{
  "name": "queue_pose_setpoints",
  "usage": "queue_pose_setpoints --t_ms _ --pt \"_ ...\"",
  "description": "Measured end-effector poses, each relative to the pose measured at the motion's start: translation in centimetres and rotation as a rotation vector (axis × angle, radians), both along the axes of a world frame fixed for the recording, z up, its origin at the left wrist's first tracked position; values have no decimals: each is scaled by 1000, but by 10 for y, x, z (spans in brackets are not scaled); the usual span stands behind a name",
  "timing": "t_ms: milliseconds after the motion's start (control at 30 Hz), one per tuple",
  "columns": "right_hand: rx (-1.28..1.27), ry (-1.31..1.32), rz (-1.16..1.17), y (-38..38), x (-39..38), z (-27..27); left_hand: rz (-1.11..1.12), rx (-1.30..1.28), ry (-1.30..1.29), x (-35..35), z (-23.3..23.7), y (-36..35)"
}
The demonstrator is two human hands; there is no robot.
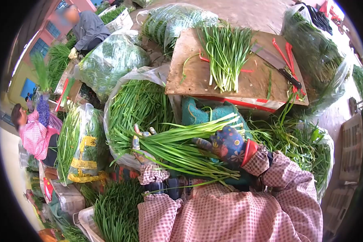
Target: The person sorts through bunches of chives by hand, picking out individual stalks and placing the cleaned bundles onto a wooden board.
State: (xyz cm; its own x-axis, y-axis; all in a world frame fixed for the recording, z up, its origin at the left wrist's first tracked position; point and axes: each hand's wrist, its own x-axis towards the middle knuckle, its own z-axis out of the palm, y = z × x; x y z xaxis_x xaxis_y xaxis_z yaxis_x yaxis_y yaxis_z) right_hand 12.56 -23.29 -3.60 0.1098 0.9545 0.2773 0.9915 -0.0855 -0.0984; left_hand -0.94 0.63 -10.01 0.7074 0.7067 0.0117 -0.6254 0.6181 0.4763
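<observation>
A loose bunch of long green stalks (pixel 181 145) lies across my lap, pale ends toward the upper right. My left hand (pixel 141 144), in a patterned glove, is closed around its leafy left part, with some fingers showing above the leaves. At the right, my right hand (pixel 228 146), in a blue flowered glove, is at the stalks near their pale ends; one finger points left over them, and the others are partly hidden. Beyond my hands, a bundle of stalks (pixel 226 58) rests on a wooden board (pixel 185 46), beside a large knife (pixel 276 64) and red straps (pixel 288 56).
An open plastic bag of greens (pixel 139 105) stands beyond my left hand. More loose greens (pixel 302 141) lie at the right. Filled bags (pixel 113 60) surround the board. Two people work at the left, one in grey (pixel 90 30), one in pink check (pixel 36 133).
</observation>
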Motion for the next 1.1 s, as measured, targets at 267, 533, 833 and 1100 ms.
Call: queue_pose_setpoints --t_ms 267,533,833,1100 --pt "470 637 160 40 6 -34 3 -22 -69 0 -12 10" --pt "649 426 -46 -2 14 71 -152 197 -361 8 -14 8" --pt "491 1243 -722 -175 58 22 -56 -88 -257 3 -20 10" --pt "444 292 -479 -125 12 18 53 -127 163 -9 -18 19"
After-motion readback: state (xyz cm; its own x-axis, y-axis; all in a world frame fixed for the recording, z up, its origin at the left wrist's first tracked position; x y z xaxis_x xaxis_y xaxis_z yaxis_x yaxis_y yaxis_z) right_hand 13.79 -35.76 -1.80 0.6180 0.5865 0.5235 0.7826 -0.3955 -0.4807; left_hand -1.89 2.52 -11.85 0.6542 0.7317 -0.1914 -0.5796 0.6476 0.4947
